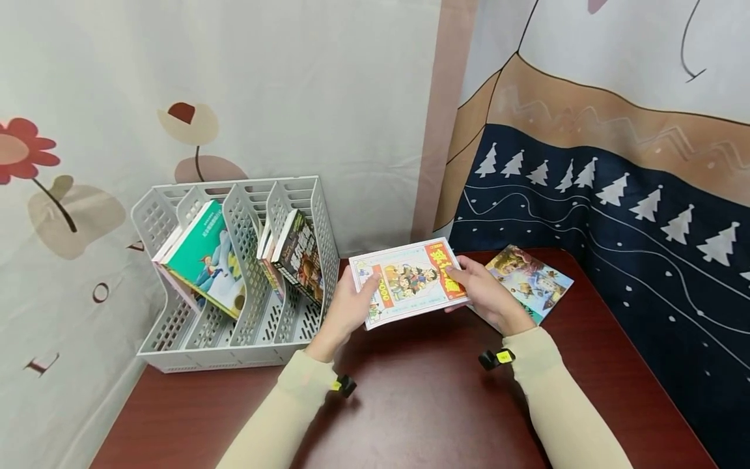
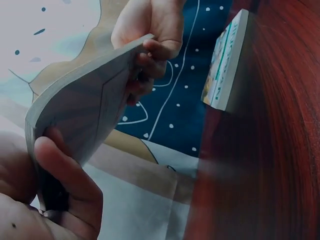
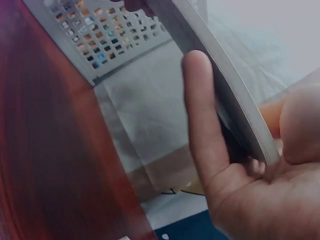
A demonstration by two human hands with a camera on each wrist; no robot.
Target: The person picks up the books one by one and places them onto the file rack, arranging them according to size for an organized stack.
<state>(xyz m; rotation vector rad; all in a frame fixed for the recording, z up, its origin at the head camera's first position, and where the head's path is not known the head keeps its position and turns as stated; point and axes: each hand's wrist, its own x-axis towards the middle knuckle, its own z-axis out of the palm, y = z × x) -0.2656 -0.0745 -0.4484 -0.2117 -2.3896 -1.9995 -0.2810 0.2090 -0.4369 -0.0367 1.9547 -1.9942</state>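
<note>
A thin book (image 1: 408, 280) with a white, red and yellow cartoon cover is held above the table by both hands. My left hand (image 1: 349, 306) grips its left end, thumb on the cover and fingers beneath. At the other end my right hand (image 1: 485, 291) pinches it the same way, thumb over the red strip. From the left wrist view the book (image 2: 90, 95) bows slightly between the hands, its underside showing. In the right wrist view the right fingers (image 3: 200, 100) lie against the underside, and the page edges face the camera.
A grey slotted file rack (image 1: 225, 355) stands at the left, with a green-covered book (image 1: 211, 254) and a dark-covered book (image 1: 301, 257) among several leaning in it. Another colourful book (image 1: 530, 280) lies on the reddish-brown table (image 1: 433, 404) behind the right hand. Printed curtains border the back and right.
</note>
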